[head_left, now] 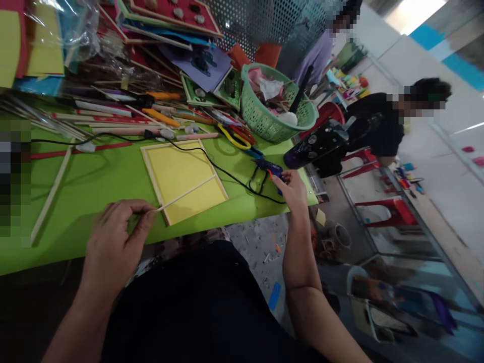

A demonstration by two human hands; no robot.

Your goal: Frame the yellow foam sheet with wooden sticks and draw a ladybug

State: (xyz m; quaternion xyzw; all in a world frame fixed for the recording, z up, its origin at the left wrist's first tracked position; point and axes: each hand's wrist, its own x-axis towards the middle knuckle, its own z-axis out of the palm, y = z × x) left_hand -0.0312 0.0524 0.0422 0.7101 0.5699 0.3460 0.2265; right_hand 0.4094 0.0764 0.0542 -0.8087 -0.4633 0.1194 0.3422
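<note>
My left hand (pixel 123 234) pinches one end of a thin wooden stick (pixel 187 192) between thumb and fingertips. The stick reaches across a yellow panel (pixel 177 166) edged with wooden strips, which lies on the green table (pixel 106 186). At the table's right end, my right hand (pixel 293 189) has its fingers wrapped round a dark blue glue gun (pixel 270 167) with an orange trigger. A black cord (pixel 227 172) runs over the panel's upper right part toward the glue gun.
A green basket (pixel 260 118) of scraps, scissors (pixel 234 137) and a dark tumbler (pixel 302 154) stand beyond the glue gun. Pencils, sticks and stacked framed pictures (pixel 204 65) crowd the back. A person in black (pixel 374 121) is at the right.
</note>
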